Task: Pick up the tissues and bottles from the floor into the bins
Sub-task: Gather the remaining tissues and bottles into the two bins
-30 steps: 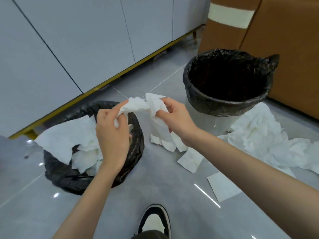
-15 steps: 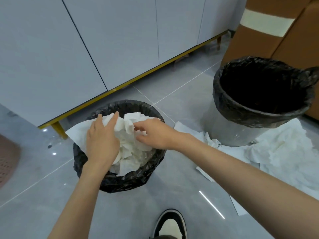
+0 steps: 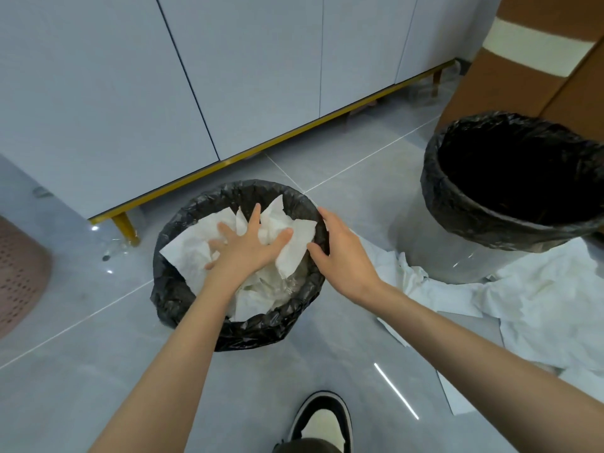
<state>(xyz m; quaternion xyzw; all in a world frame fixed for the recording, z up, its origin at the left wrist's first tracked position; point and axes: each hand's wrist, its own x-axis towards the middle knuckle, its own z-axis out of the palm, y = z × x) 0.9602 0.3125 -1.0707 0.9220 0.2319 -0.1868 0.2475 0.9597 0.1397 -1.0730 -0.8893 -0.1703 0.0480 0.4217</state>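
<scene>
A low bin lined with a black bag (image 3: 170, 299) stands on the floor in front of me, stuffed with white tissues (image 3: 192, 253). My left hand (image 3: 248, 246) lies flat on those tissues with its fingers spread, pressing on them and holding nothing. My right hand (image 3: 343, 256) hovers open at the bin's right rim, empty. A taller bin with a black bag (image 3: 457, 204) stands to the right; its inside looks dark. Loose tissues (image 3: 539, 295) are heaped on the floor around its base. No bottle shows clearly.
Grey cabinets on a yellow base rail (image 3: 261, 148) run along the back. A brown sofa (image 3: 523, 76) rises behind the taller bin. A pink perforated basket (image 3: 19, 273) sits at the left edge. My shoe (image 3: 327, 423) is at the bottom.
Both hands carried a bunch of tissue from above the floor into the low bin and let it go. The left hand now presses flat on it; the right hand has drawn back to the rim.
</scene>
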